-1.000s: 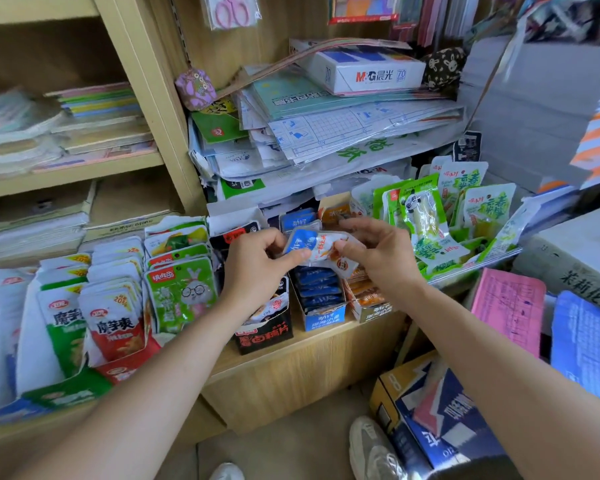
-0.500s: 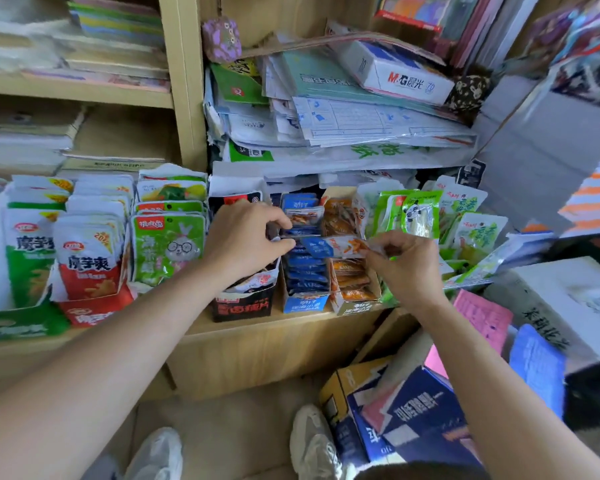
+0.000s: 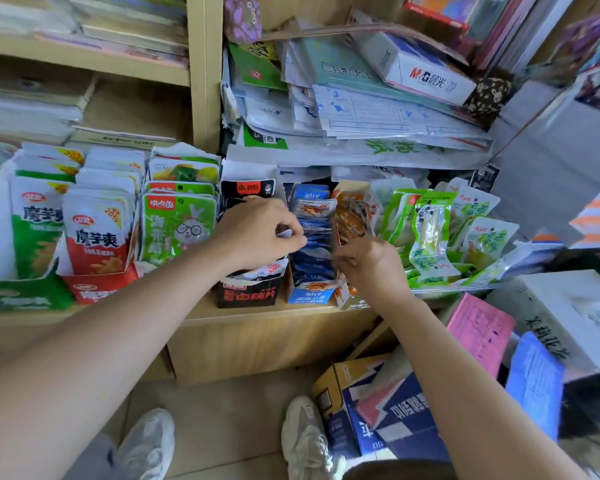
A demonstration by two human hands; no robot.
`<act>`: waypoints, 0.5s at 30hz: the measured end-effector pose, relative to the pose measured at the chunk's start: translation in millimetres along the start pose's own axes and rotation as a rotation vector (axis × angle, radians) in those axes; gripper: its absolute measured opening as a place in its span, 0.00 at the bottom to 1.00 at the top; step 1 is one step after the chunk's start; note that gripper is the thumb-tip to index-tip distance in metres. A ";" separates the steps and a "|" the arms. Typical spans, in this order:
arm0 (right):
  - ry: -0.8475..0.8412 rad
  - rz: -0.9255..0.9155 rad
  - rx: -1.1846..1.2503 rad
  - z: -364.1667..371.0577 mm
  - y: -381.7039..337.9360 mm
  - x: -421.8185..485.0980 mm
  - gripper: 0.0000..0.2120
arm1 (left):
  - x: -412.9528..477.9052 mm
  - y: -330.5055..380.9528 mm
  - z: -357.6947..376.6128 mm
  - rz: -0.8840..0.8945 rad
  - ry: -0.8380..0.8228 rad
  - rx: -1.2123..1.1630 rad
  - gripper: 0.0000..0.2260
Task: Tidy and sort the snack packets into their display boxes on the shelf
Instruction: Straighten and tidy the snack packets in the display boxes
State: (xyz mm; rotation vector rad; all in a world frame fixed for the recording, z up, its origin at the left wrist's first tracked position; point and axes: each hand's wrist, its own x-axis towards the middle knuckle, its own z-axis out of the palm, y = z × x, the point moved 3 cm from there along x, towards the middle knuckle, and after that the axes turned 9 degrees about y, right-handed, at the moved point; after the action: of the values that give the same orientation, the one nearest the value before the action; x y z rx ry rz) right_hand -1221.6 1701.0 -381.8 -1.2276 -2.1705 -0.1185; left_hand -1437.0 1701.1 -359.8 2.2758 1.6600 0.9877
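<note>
Your left hand [image 3: 258, 233] is curling its fingers and pinching the blue packets [image 3: 314, 249] standing in the blue display box [image 3: 309, 295]. Your right hand [image 3: 373, 268] is pinching a thin packet [image 3: 341, 259] at that box's right side, just beside the orange packets [image 3: 352, 216] on the shelf [image 3: 257, 317].

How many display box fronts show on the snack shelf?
5, left to right: green box, red box, black box below left hand, blue box, orange box; others may be hidden.
</note>
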 end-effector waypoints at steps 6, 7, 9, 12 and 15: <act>-0.055 0.178 0.075 7.4 -1.1 20.0 0.04 | -12.5 -0.1 0.5 0.083 -0.021 0.036 0.13; -0.053 0.230 0.116 6.8 -0.3 19.9 0.08 | -13.5 0.9 0.7 0.087 -0.001 0.043 0.13; -0.039 0.314 0.221 3.5 1.6 17.5 0.11 | -13.5 4.8 0.8 0.104 0.045 0.060 0.14; 0.010 0.385 0.354 -3.4 6.1 10.0 0.09 | -6.9 17.3 3.5 0.162 0.095 0.118 0.14; 0.063 0.400 0.406 -7.5 8.5 3.4 0.08 | 2.1 34.4 10.1 0.201 0.110 0.193 0.12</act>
State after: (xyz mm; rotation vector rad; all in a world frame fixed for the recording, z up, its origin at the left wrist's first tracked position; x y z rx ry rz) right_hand -1212.4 1705.5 -375.8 -1.3596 -1.7403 0.4235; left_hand -1403.4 1692.7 -350.0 2.6007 1.6598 1.0523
